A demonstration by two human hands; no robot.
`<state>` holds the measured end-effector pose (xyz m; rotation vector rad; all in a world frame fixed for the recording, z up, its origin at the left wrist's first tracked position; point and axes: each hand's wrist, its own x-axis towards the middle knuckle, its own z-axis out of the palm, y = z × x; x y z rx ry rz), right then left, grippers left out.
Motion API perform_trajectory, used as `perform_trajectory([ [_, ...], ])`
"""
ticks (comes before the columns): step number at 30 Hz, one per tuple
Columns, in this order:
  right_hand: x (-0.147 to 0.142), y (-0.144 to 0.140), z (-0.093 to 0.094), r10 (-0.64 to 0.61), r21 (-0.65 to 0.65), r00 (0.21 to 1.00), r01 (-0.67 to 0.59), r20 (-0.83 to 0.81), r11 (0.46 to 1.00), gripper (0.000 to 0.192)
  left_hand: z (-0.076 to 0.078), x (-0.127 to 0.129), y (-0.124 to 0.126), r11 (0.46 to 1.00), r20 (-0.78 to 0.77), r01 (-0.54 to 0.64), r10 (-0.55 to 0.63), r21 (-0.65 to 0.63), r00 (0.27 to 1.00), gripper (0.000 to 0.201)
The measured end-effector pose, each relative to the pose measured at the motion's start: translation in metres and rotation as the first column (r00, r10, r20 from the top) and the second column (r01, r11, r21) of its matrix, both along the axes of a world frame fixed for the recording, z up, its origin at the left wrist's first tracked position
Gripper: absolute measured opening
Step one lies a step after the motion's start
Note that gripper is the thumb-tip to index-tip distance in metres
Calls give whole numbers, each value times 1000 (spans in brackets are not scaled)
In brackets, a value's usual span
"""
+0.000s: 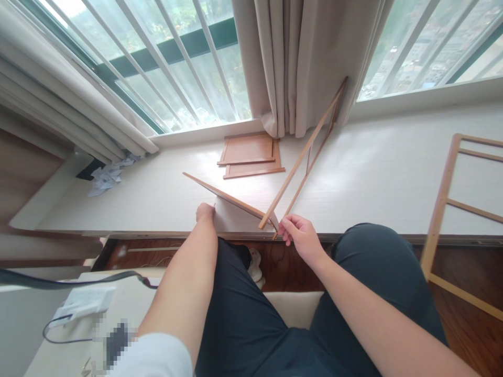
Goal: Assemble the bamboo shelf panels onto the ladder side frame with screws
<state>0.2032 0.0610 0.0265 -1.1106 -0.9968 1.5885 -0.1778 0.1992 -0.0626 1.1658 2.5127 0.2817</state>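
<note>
My left hand (205,212) is closed at the front of the white ledge, beside an upright wooden panel (231,200). A tiny thin piece pokes out at its fingertips, too small to name. My right hand (299,234) is curled in a pinch next to the near end of a wooden frame (304,152). What lies between those fingertips, if anything, is hidden. The frame stands on its edge and slants away toward the curtain. Its near end meets the end of the panel.
Two flat wooden panels (249,152) lie overlapping near the window. Another wooden frame (436,214) with crossbars stands at the right. Crumpled paper (106,178) sits at the ledge's left end. Behind my left arm is a power strip (84,303) with a cord.
</note>
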Motion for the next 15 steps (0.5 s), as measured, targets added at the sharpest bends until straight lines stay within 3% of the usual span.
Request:
perform_trajectory([
  [7, 0, 0, 0, 5, -2, 1000, -5, -9, 1000, 37, -3, 6, 5, 992, -69, -49, 41, -115, 997, 30],
  [15, 1, 1, 0, 2, 1, 1000, -2, -3, 1000, 37, -4, 10, 7, 994, -76, -49, 42, -98, 996, 32],
])
